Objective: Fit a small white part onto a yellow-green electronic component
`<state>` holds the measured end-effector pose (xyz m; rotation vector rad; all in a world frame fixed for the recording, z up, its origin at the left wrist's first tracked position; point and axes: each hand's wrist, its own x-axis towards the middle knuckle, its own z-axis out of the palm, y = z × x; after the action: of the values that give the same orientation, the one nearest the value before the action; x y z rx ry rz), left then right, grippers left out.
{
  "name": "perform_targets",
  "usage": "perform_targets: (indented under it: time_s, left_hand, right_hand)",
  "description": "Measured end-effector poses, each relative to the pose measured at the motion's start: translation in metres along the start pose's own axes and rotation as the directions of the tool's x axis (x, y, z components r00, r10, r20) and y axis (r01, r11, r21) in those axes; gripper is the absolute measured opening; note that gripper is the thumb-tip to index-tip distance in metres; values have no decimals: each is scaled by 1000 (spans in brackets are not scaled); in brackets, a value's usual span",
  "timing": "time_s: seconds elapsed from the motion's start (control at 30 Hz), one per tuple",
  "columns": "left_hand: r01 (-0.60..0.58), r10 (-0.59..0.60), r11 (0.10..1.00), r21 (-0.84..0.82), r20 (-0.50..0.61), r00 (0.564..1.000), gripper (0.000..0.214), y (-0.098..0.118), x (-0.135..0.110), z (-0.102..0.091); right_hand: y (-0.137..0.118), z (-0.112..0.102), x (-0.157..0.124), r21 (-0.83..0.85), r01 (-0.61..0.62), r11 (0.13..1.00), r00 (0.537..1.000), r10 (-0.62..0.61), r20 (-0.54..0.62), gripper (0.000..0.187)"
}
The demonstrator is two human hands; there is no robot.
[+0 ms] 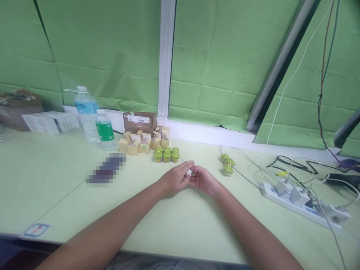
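Head view: a small white object (189,172) sits between the left hand (173,180) and right hand (206,181), fingers of both closed on it, over the surface (180,228). Beyond stand six green-lidded jars (167,155) near small cartons (134,147); rightward, three similar jars (228,170) cluster.

Bare forearms (123,217) converging, left hand (173,180) meeting right hand (206,181), fingers (186,165) bent.
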<state>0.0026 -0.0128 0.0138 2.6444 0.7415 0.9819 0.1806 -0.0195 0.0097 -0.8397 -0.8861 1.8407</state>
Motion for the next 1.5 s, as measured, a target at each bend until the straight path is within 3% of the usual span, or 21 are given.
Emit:
perform_targets:
  time_s: [0.3,0.63,1.17,1.37,1.5]
  left_hand:
    - [-54,48,996,-74,-80,996,46,-5,-1,2]
    - [-15,3,993,-117,-108,994,44,-6,-1,5]
    - [-2,-10,997,-82,-148,989,43,-8,0,8]
    - [47,-62,994,-96,-159,985,39,-6,1,6]
    - [88,-104,993,-77,-221,970,36,-8,2,7]
  right_hand:
    - [-3,-1,1,1,-36,999,999,36,-4,16]
    - [-7,4,-3,21,-36,999,998,37,-59,27]
    - [-6,2,0,-15,-18,1000,1000,17,-19,29]
    - [-3,0,3,-48,12,999,994,-17,-107,14]
    - [-4,-6,7,-224,99,969,958,-154,-242,10]
